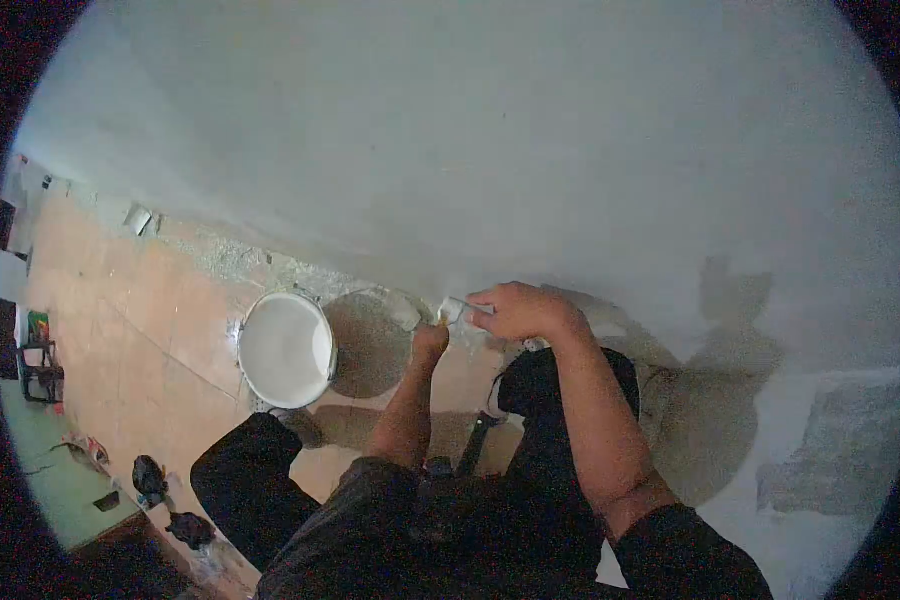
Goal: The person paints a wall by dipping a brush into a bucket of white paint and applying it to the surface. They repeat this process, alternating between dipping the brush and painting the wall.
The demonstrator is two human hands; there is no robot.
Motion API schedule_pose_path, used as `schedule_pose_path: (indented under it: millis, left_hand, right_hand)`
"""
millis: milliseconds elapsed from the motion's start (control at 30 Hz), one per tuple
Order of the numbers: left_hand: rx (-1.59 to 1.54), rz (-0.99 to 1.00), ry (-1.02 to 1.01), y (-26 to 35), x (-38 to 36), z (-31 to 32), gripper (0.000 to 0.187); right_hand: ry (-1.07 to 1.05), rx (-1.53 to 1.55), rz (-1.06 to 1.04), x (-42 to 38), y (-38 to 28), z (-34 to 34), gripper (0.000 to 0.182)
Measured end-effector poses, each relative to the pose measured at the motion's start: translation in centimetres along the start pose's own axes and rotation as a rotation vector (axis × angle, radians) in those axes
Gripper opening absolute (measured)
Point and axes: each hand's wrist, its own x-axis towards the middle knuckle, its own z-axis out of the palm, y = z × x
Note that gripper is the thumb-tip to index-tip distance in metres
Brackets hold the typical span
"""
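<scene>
My left hand (430, 343) is closed around a thin tool whose kind I cannot make out; a yellowish bit shows at its fingers. Just left of that hand is a pale, flat shape (403, 310), partly hidden. My right hand (532, 312) grips what looks like a putty knife (458, 309), its flat end smeared with white paste and pointing left. The two hands are close together, low beside the wall, with the tool ends meeting or nearly so. Left of them stands a white bucket (288, 350) with white inside.
A large grey-white wall (470, 150) rises in front. Crumbly white debris (225, 255) lies along its foot on the tan floor (140, 330). A small metallic piece (139, 219) lies farther left. Dark bundles (150, 480) are at lower left. My bent knees flank the work spot.
</scene>
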Motion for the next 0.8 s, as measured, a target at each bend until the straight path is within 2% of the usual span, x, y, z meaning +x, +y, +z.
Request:
schedule_pose_path:
  millis: [33, 67, 133, 200, 267, 333, 367, 433, 467, 500, 567, 633, 733, 800]
  left_hand:
    - [0.154, 0.055, -0.087, 3.2, -1.7, -3.1, 0.045]
    - [0.152, 0.057, -0.083, 3.7, -2.2, -3.6, 0.045]
    - [-0.114, -0.010, -0.012, 3.2, -3.3, -3.8, 0.043]
    - [-0.186, -0.049, 0.007, 2.8, -4.5, -4.4, 0.041]
    - [-0.257, -0.088, 0.026, 2.7, -5.3, -5.2, 0.040]
    - [-0.618, 0.097, -0.075, 5.1, -8.3, -9.0, 0.040]
    - [-0.614, 0.098, -0.072, 5.2, -8.9, -9.8, 0.040]
    - [-0.741, 0.260, -0.123, 5.4, -9.5, -10.9, 0.042]
    - [-0.741, 0.266, -0.118, 5.5, -9.8, -11.2, 0.042]
    - [-0.812, 0.291, -0.108, 5.2, -10.3, -11.2, 0.043]
    - [-0.881, 0.318, -0.099, 5.3, -9.9, -11.0, 0.043]
    - [-0.699, 0.329, -0.036, 4.7, -8.3, -9.2, 0.045]
    - [-0.600, 0.294, -0.038, 3.9, -5.8, -6.1, 0.046]
    - [-0.700, 0.234, -0.089, 3.7, -4.4, -4.2, 0.044]
  right_hand:
    - [-0.048, 0.031, 0.045, -0.1, -0.5, -0.5, 0.045]
    - [-0.093, 0.063, 0.090, -0.2, -0.7, -0.7, 0.045]
    - [-0.072, 0.034, 0.069, -0.4, -0.6, -0.6, 0.045]
    - [-0.046, 0.006, 0.042, -0.2, -0.5, -0.5, 0.045]
    - [-0.116, 0.074, 0.113, 0.0, -0.3, -0.5, 0.045]
    - [-0.108, 0.058, 0.116, -0.8, -1.1, -0.8, 0.045]
    - [-0.042, 0.055, 0.085, -1.2, -1.3, -0.8, 0.045]
    - [0.028, 0.048, 0.053, -1.8, -1.5, -0.9, 0.046]
    - [0.074, 0.013, -0.009, -1.8, -1.3, -0.8, 0.045]
    - [0.119, -0.021, -0.069, -2.1, -1.6, -1.1, 0.044]
    - [0.117, 0.006, -0.031, -2.8, -2.0, -1.7, 0.043]
    - [0.103, 0.050, 0.015, -2.9, -2.0, -1.4, 0.042]
    - [0.115, 0.026, -0.026, -1.6, -1.1, -1.2, 0.039]
    - [0.239, 0.086, -0.118, -1.3, -0.8, -0.4, 0.039]
